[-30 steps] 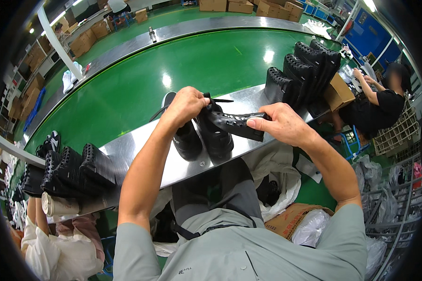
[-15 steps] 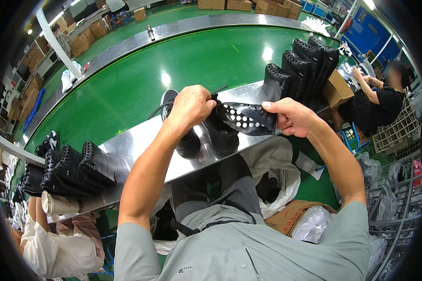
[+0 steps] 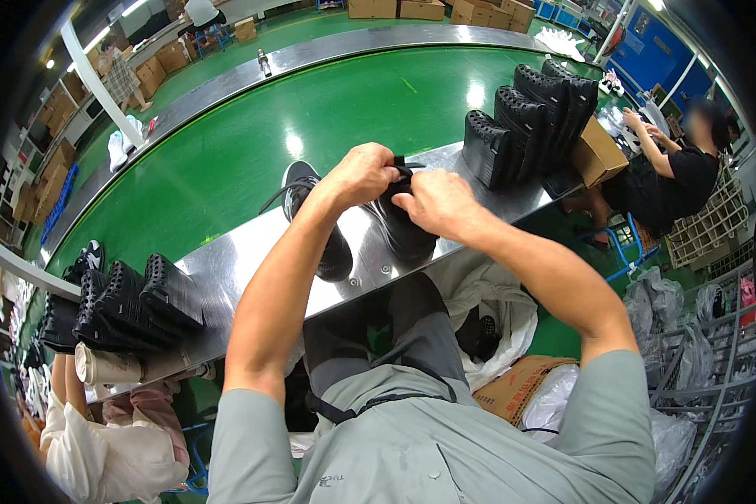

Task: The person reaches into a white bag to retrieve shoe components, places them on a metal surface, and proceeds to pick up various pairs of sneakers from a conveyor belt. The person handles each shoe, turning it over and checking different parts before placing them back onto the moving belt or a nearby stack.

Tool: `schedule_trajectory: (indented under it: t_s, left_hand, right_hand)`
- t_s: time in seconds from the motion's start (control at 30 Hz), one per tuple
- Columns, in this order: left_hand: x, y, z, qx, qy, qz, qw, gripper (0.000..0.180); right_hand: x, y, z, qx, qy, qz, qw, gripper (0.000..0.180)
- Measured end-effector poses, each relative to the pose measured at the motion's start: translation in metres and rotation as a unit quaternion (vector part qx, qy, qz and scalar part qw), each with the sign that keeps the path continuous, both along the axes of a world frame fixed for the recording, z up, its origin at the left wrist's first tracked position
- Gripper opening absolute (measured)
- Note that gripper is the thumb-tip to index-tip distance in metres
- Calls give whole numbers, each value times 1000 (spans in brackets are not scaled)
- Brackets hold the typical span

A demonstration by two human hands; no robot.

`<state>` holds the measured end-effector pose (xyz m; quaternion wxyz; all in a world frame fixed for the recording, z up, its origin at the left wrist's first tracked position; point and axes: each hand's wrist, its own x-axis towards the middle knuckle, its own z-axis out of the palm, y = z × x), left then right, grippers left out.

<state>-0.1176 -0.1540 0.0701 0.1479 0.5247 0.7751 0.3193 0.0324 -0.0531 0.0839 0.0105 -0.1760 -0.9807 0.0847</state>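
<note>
A black shoe (image 3: 401,231) stands on the metal bench before me, toe towards me. At its far end my left hand (image 3: 363,174) is closed, pinching a black strip at the shoe's top, perhaps lace or tongue. My right hand (image 3: 442,202) is closed over the same shoe's upper from the right, thumb on its near side; its fingertips are partly hidden. Just left stands a second black shoe (image 3: 334,252) with a loose lace, partly behind my left forearm. No black perforated piece shows now.
Black ribbed stacks with holed tops stand on the bench (image 3: 216,281), a right stack (image 3: 489,149) and a left stack (image 3: 172,290) among them. A cardboard box (image 3: 598,153) is by a seated co-worker (image 3: 676,181). A white sack (image 3: 512,323) lies below; another person (image 3: 113,433) is at left.
My right hand has moved left onto the right-hand shoe. The black perforated piece it held out is no longer visible. My left hand has shifted slightly right, still at the shoe's far end.
</note>
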Motion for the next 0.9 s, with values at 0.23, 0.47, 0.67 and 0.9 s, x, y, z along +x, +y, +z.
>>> schedule_trajectory:
  t_s: [0.23, 0.47, 0.67, 0.9]
  left_hand:
    - [23, -3, -6, 61, -42, 145, 987, 41]
    - [48, -6, -27, -34, -49, 150, 987, 100]
    - [43, 7, -51, -93, 0, 331, 939, 77]
    - [120, -105, -18, 95, 246, 323, 909, 51]
  right_hand:
    - [25, 28, -9, -163, 148, -25, 975, 46]
    - [-2, 44, -25, -292, -18, -61, 954, 46]
    - [-36, 31, -55, -155, 65, -91, 981, 25]
    - [-26, 49, -57, -163, 58, -49, 984, 28]
